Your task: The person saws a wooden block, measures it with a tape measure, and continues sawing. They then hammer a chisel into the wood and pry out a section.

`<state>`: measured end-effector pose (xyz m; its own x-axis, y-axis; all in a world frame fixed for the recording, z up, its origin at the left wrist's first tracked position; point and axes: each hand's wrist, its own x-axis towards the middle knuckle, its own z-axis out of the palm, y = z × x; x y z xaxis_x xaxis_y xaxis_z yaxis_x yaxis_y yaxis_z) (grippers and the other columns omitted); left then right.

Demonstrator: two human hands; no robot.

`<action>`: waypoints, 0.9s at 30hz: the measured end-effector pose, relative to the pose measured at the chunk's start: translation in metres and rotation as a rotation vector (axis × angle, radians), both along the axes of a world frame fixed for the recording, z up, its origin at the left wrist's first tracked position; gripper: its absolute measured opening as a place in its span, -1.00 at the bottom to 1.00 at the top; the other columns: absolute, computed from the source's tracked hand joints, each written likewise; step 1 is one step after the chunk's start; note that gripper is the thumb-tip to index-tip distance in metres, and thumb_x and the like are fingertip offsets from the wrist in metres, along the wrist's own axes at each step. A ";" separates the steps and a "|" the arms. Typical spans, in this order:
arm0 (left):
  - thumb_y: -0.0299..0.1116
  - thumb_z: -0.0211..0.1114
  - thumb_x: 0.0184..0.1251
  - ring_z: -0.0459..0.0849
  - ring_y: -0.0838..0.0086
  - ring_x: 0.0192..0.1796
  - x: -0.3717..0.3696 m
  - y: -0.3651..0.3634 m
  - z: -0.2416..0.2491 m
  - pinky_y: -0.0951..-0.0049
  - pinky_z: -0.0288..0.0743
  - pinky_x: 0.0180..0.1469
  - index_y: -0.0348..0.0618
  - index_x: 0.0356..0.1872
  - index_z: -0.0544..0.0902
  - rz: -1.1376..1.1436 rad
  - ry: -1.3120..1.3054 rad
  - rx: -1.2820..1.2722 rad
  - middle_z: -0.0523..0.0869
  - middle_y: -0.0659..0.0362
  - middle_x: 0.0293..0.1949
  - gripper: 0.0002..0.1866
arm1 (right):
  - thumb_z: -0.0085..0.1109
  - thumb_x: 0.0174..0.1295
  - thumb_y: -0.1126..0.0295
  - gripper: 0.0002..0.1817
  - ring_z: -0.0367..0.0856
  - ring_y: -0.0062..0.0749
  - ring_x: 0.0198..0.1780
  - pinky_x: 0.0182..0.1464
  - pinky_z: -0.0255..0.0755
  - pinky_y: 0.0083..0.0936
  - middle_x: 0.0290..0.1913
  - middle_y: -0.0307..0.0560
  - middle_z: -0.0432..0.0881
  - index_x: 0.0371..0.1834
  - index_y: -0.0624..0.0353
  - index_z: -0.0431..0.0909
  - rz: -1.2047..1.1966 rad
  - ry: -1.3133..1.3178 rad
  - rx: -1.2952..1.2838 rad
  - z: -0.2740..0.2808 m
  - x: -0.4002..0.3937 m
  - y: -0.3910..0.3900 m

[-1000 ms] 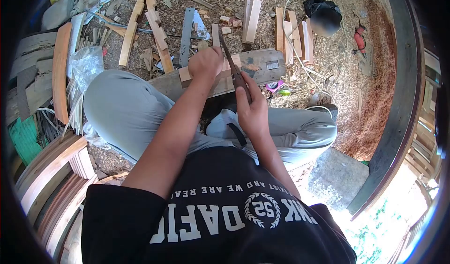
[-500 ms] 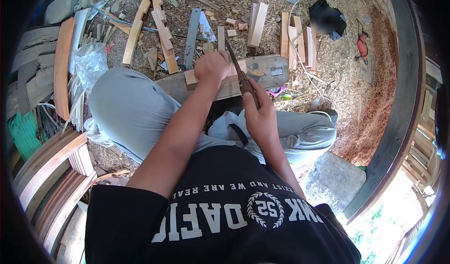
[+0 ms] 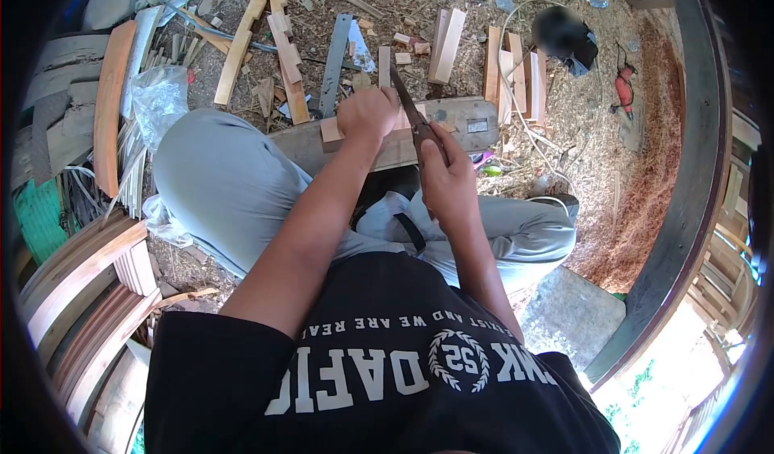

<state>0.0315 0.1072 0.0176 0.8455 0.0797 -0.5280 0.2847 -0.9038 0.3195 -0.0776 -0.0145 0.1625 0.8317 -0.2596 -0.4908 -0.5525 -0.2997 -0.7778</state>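
My left hand (image 3: 368, 116) is closed over a pale wooden block (image 3: 331, 134), pressing it on a thick weathered plank (image 3: 463, 127) in front of my lap. The fingers hide the block's middle. In my right hand (image 3: 448, 173) is the brown handle of a knife-like tool with a long, narrow dark blade (image 3: 409, 99). The blade crosses the block just right of my left fingers and points away from me. Beyond my left knuckles shows a short light wood strip (image 3: 384, 66).
Notched wood strips (image 3: 286, 59) and a grey metal bar (image 3: 334, 63) lie ahead on shaving-covered ground. More cut pieces (image 3: 447, 47) lie further right, with a cord and a black bundle (image 3: 564, 39). Stacked boards (image 3: 89, 285) stand left; a dark beam (image 3: 701, 147) curves along the right.
My right hand has moved slightly forward, away from my body, and the handle's rear end now shows below it. My left hand stays on the block. The view has shifted a little.
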 end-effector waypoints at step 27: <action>0.00 -0.13 0.65 0.89 -0.11 -0.19 -0.004 0.003 0.006 -0.11 0.77 -0.02 -0.21 -0.33 0.89 0.033 -0.003 -0.027 0.87 -0.18 -0.30 -0.32 | 0.07 0.61 0.31 -0.51 0.61 -0.53 -0.24 -0.07 0.54 -0.50 -0.15 -0.07 0.72 0.47 0.37 0.54 -0.031 0.096 0.143 0.038 -0.006 0.000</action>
